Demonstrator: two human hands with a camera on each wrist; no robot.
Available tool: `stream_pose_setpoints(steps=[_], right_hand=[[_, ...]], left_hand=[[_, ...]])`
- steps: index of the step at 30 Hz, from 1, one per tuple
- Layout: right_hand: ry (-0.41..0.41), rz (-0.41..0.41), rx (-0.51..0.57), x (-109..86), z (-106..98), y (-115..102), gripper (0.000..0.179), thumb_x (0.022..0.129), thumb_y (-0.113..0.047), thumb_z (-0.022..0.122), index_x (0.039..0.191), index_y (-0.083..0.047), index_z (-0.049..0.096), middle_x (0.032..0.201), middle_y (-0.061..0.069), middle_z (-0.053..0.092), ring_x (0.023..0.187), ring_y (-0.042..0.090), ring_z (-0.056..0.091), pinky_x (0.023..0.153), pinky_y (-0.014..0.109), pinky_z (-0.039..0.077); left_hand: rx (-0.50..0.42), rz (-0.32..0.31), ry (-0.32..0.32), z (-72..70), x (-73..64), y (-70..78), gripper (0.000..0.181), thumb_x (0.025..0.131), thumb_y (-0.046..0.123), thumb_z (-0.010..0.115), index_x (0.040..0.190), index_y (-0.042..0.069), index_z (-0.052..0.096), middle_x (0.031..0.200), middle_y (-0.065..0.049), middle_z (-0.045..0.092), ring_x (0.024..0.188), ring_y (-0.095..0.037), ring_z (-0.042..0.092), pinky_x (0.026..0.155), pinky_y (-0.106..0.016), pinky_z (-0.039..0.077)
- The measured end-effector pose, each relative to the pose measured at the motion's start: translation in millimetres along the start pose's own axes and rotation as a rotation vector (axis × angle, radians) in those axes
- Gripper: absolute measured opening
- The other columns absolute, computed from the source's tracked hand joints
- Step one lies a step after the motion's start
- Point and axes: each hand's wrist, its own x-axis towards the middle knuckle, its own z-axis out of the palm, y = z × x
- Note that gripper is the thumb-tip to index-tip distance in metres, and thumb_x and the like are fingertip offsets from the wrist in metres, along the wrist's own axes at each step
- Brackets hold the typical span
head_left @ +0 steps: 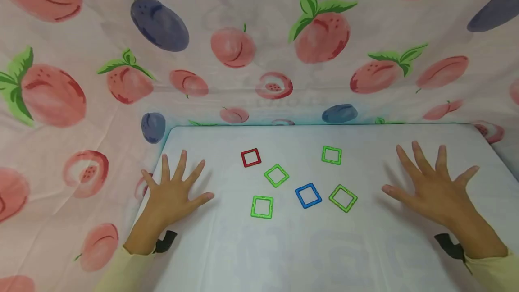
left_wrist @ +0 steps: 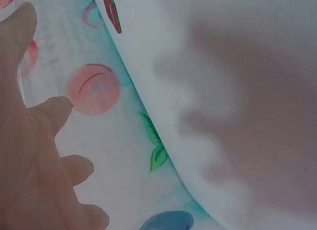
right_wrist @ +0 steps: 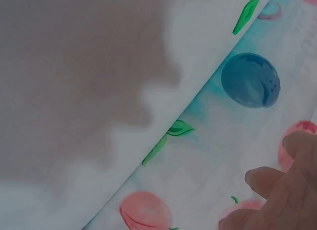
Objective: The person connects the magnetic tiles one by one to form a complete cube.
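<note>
My left hand (head_left: 172,197) hovers above the left of the white table, fingers straight and spread, holding nothing. Opposite it, my right hand (head_left: 434,195) is spread the same way over the right side, also without anything in it. Flat square plastic frames lie apart between them: a red square frame (head_left: 243,159) at the back left, a blue square frame (head_left: 300,198) near the middle, and several green ones. Of these, one green square frame (head_left: 261,216) lies nearest the left hand's side; another green square frame (head_left: 338,204) lies toward the right hand.
The white tabletop (head_left: 227,256) meets a fruit-printed cloth (head_left: 251,8) along its back edge, and the same cloth hangs at the left. Each wrist carries a black strap piece (head_left: 165,242). Both hands cast shadows on the table.
</note>
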Motion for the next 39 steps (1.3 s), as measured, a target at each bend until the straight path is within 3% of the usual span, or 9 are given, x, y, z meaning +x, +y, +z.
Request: stream_pose_setpoints(steps=[5, 10, 13, 16, 21, 24, 28, 36, 39], right_hand=[[0.001, -0.022, 0.007, 0.9, 1, -5, 0.114, 0.085, -0.077, 0.060, 0.165, -0.025, -0.003, 0.170, 0.017, -0.008, 0.148, 0.062, -0.013, 0.091, 0.093, -0.009], [-0.009, -0.063, 0.086, -0.1, 2, -14, 0.111, 0.086, -0.073, 0.063, 0.166, -0.023, 0.005, 0.168, 0.023, 0.017, 0.152, 0.055, 0.013, 0.106, 0.085, 0.011], [-0.012, -0.076, 0.129, -1.1, 2, -21, 0.106, 0.088, -0.071, 0.063, 0.166, -0.022, 0.011, 0.159, 0.030, 0.036, 0.144, 0.053, 0.033, 0.108, 0.078, 0.026], [-0.016, -0.081, 0.161, -0.2, 3, -31, 0.099, 0.090, -0.069, 0.062, 0.165, -0.020, 0.019, 0.152, 0.031, 0.046, 0.134, 0.054, 0.046, 0.099, 0.074, 0.040], [-0.062, -0.079, 0.228, 3.0, 6, -47, 0.088, 0.094, -0.066, 0.060, 0.160, -0.013, 0.035, 0.137, 0.021, 0.064, 0.126, 0.050, 0.056, 0.090, 0.070, 0.047], [-0.089, -0.073, 0.264, 5.4, 11, -55, 0.082, 0.094, -0.065, 0.061, 0.155, -0.012, 0.044, 0.127, 0.018, 0.070, 0.122, 0.047, 0.059, 0.090, 0.068, 0.048], [-0.090, -0.075, 0.305, 7.3, 16, -64, 0.073, 0.093, -0.064, 0.064, 0.142, -0.011, 0.059, 0.109, 0.009, 0.074, 0.106, 0.034, 0.066, 0.085, 0.058, 0.053], [-0.091, -0.123, 0.389, 15.0, 22, -76, 0.046, 0.095, -0.054, 0.067, 0.113, -0.012, 0.074, 0.085, -0.004, 0.064, 0.080, 0.014, 0.055, 0.067, 0.031, 0.047], [-0.105, -0.131, 0.412, 18.9, 27, -78, 0.043, 0.095, -0.054, 0.068, 0.106, -0.013, 0.075, 0.080, -0.003, 0.060, 0.077, 0.014, 0.052, 0.065, 0.029, 0.044]], left_hand=[[-0.008, 0.010, 0.010, 0.4, -0.7, 3.7, 0.092, 0.086, 0.089, 0.039, 0.162, 0.040, 0.023, 0.173, -0.013, 0.002, 0.152, -0.058, -0.012, 0.097, -0.089, -0.016], [-0.035, 0.019, 0.030, -1.1, -2.9, 17.6, 0.084, 0.092, 0.082, 0.040, 0.162, 0.038, 0.025, 0.172, -0.012, 0.011, 0.154, -0.054, 0.003, 0.104, -0.089, -0.003], [-0.068, 0.035, 0.064, -1.4, -3.2, 33.8, 0.076, 0.097, 0.073, 0.043, 0.161, 0.033, 0.032, 0.169, -0.011, 0.025, 0.155, -0.048, 0.017, 0.111, -0.083, 0.008], [-0.101, 0.076, 0.131, -1.9, -2.1, 54.6, 0.068, 0.100, 0.063, 0.051, 0.157, 0.027, 0.043, 0.160, -0.011, 0.043, 0.149, -0.041, 0.037, 0.114, -0.073, 0.024], [-0.189, 0.161, 0.220, -2.6, 1.7, 98.4, 0.056, 0.099, 0.049, 0.062, 0.147, 0.020, 0.057, 0.133, -0.010, 0.065, 0.118, -0.032, 0.063, 0.093, -0.051, 0.054], [-0.269, 0.187, 0.188, -1.3, 5.4, 125.7, 0.051, 0.100, 0.045, 0.063, 0.143, 0.019, 0.062, 0.119, -0.005, 0.067, 0.099, -0.020, 0.063, 0.078, -0.035, 0.055], [-0.383, 0.216, 0.080, 4.7, 16.9, 155.9, 0.046, 0.100, 0.043, 0.064, 0.139, 0.018, 0.066, 0.100, 0.001, 0.065, 0.084, -0.011, 0.055, 0.065, -0.022, 0.047], [-0.490, 0.242, -0.080, 15.2, 46.9, 196.8, 0.042, 0.098, 0.040, 0.069, 0.133, 0.017, 0.070, 0.075, 0.008, 0.057, 0.068, -0.006, 0.052, 0.055, -0.020, 0.040], [-0.489, 0.243, -0.124, 19.5, 54.1, 208.4, 0.042, 0.097, 0.041, 0.069, 0.133, 0.018, 0.071, 0.080, 0.004, 0.068, 0.078, -0.008, 0.060, 0.054, -0.020, 0.041]])
